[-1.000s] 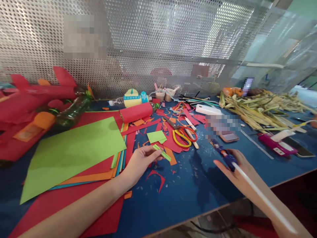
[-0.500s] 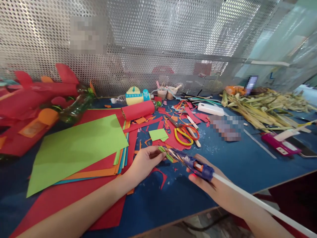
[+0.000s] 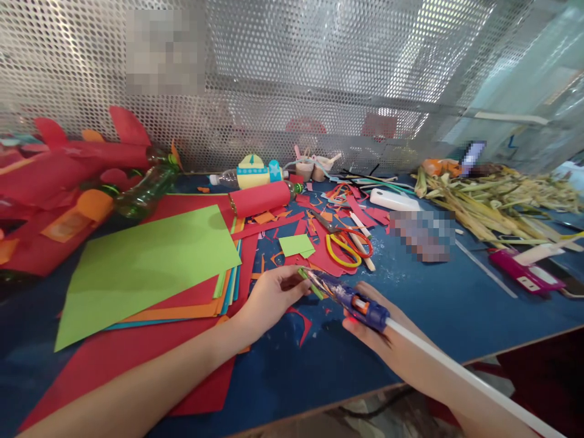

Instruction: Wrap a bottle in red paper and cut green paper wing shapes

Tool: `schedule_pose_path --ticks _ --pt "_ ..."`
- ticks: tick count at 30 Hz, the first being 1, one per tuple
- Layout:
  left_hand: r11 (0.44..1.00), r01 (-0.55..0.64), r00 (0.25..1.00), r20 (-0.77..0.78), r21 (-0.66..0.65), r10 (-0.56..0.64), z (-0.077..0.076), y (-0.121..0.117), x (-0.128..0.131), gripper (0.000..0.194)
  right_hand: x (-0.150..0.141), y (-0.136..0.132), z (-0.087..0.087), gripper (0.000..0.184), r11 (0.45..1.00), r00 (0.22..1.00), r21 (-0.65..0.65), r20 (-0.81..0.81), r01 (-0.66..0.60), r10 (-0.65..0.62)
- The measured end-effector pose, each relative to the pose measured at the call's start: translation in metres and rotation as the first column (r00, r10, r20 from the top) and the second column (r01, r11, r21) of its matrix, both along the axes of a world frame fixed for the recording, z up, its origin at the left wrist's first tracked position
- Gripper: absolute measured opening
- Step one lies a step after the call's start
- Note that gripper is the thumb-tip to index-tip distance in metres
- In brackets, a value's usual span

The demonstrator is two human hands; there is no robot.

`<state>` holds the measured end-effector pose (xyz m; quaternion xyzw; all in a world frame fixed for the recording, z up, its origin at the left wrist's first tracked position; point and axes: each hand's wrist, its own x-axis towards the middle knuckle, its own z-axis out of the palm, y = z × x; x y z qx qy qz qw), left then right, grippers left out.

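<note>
My left hand [image 3: 269, 298] pinches a small folded strip of green paper [image 3: 311, 283] just above the blue table [image 3: 447, 304]. My right hand [image 3: 387, 337] grips a blue glue gun [image 3: 353, 298] with a long white glue stick [image 3: 460, 377] trailing back from it. The gun's nozzle points left and touches the green strip. Both hands meet near the table's middle, in front of the paper scraps.
A stack of coloured paper sheets with a large green sheet [image 3: 146, 261] on top lies left. Scissors [image 3: 344, 246] with yellow and red handles, a red paper roll [image 3: 260, 198], paper scraps, a green bottle [image 3: 143, 194] and dried leaves [image 3: 493, 201] crowd the back. A perforated metal screen [image 3: 292, 79] stands behind.
My right hand carried the glue gun from the right over to the green strip in my left hand. The left hand stayed nearly in place.
</note>
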<state>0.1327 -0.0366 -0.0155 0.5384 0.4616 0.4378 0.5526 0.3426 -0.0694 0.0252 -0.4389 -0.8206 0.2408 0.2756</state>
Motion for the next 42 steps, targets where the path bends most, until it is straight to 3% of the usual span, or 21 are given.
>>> schedule_pose_path --ticks 12,21,34,42 --pt "1.000 -0.005 1.000 0.017 -0.005 0.005 0.003 0.000 0.001 0.019 0.008 -0.004 -0.006 0.027 1.000 0.995 0.002 0.089 0.032 -0.032" --pt "0.999 0.017 0.999 0.031 -0.044 -0.016 0.001 0.000 0.000 0.040 0.001 0.001 0.003 0.030 0.998 0.996 0.062 0.091 0.009 -0.014" --pt "1.000 0.011 0.997 -0.076 0.007 -0.011 0.005 0.000 0.000 0.022 0.012 -0.006 0.001 0.027 0.999 0.987 0.024 0.160 0.030 -0.033" --pt "0.999 0.003 1.000 0.002 -0.046 -0.003 0.005 0.001 0.002 0.033 0.007 -0.001 0.003 0.028 0.999 0.989 0.037 0.147 0.026 -0.031"
